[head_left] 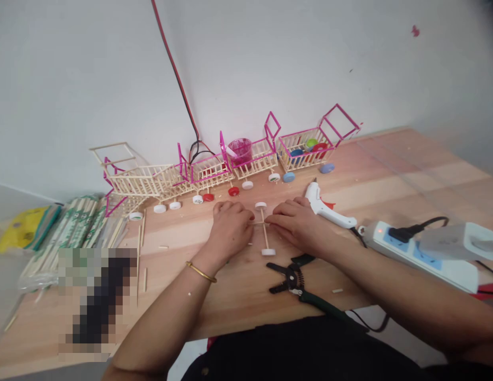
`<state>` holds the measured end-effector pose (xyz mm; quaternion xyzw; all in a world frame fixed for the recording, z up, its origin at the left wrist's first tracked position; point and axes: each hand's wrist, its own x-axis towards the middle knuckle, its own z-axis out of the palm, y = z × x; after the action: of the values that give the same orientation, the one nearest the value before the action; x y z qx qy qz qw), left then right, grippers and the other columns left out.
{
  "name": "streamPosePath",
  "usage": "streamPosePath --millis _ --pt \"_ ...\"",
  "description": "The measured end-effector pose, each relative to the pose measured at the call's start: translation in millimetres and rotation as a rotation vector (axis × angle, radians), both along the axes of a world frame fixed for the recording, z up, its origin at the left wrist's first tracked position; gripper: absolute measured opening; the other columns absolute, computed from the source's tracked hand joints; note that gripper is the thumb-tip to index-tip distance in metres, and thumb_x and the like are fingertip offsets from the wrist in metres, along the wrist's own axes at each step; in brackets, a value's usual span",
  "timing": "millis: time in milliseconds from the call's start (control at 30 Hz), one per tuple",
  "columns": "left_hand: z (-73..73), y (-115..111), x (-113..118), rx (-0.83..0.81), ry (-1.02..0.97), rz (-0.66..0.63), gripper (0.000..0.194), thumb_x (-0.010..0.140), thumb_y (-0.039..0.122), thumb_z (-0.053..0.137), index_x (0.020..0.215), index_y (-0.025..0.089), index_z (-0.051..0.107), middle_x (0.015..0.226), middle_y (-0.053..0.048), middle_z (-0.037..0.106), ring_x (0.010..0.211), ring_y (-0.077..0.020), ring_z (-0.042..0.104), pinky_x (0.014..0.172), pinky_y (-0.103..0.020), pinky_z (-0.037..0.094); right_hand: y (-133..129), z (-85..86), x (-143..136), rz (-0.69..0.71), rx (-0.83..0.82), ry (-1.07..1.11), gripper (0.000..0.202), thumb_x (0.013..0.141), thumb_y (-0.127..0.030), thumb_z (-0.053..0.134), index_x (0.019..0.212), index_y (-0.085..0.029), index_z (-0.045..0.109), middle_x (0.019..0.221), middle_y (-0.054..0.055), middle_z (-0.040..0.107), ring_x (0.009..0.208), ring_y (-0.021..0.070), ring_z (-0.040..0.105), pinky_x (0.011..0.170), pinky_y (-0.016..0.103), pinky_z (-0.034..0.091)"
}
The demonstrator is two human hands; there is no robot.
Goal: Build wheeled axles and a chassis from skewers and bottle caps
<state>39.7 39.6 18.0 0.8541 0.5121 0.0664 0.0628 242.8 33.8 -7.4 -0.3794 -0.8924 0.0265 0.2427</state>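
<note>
Two white bottle caps (pixel 268 252) sit at the ends of a thin wooden stick (pixel 264 235), like wheels on an axle. A second short wooden stick (pixel 257 223) crosses it near the middle, between my two hands. My left hand (pixel 231 227) is closed, its fingertips pinching the left end of the crossing stick. From the other side, my right hand (pixel 294 224) has its fingers pressed together at that stick's right end; its tip is hidden by them. Green-handled cutting pliers (pixel 292 278) lie below the right hand, jaws apart. A white glue gun (pixel 328 207) rests beyond that hand.
Small stick-built carts (pixel 305 148) with bottle-cap wheels line the wall, one holding coloured caps, another a pink cup (pixel 240 152). At right is a power strip (pixel 424 254) with plugs and cables. Bagged sticks (pixel 67 227) and a yellow packet (pixel 26 227) lie left.
</note>
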Motion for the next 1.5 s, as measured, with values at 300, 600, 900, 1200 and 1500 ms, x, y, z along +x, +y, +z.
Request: streamPosePath --millis 300,600,900,1200,1500 --pt "-1.7 -0.9 0.8 0.016 0.006 -0.026 0.013 0.078 0.020 0.057 0.085 0.021 0.067 0.087 -0.005 0.062 0.092 -0.0238 0.050 0.090 -0.043 0.032 -0.1 1.1 -0.1 0.000 -0.032 -0.017 0.017 0.090 -0.022 0.052 0.093 -0.021 0.069 0.086 0.005 0.065 0.081 0.0180 0.053 0.080 0.036 0.028" --pt "-6.4 -0.7 -3.7 -0.006 -0.094 -0.037 0.008 0.079 0.022 0.058 0.084 0.020 0.065 0.086 -0.003 0.065 0.092 -0.0218 0.052 0.097 -0.045 0.029 0.9 -0.6 1.9 0.022 -0.033 -0.006 0.018 0.090 -0.023 0.051 0.093 -0.021 0.069 0.086 0.005 0.066 0.081 0.0181 0.054 0.079 0.036 0.028" --pt "-5.9 -4.7 -4.1 0.000 -0.194 -0.049 0.009 0.082 0.024 0.058 0.087 0.020 0.064 0.087 -0.003 0.066 0.093 -0.0209 0.054 0.101 -0.045 0.027 1.2 -1.3 2.1 0.026 -0.049 -0.020 0.018 0.090 -0.023 0.051 0.094 -0.020 0.069 0.087 0.006 0.066 0.082 0.0186 0.054 0.079 0.036 0.027" --pt "-8.5 -4.2 -4.4 0.026 -0.238 -0.057 0.014 0.087 0.024 0.051 0.085 0.020 0.064 0.084 -0.003 0.067 0.088 -0.0188 0.056 0.102 -0.045 0.026 1.5 -1.4 1.4 0.031 -0.050 -0.026 0.020 0.091 -0.023 0.049 0.094 -0.020 0.068 0.087 0.006 0.066 0.082 0.0184 0.054 0.077 0.036 0.027" --pt "-7.3 -5.4 -3.5 0.038 -0.207 -0.057 0.016 0.087 0.023 0.049 0.083 0.020 0.064 0.081 -0.003 0.066 0.087 -0.0190 0.055 0.103 -0.045 0.026 0.8 -0.6 0.8 0.042 -0.064 -0.035 0.020 0.091 -0.023 0.049 0.096 -0.020 0.068 0.088 0.005 0.067 0.082 0.0182 0.055 0.077 0.036 0.027"
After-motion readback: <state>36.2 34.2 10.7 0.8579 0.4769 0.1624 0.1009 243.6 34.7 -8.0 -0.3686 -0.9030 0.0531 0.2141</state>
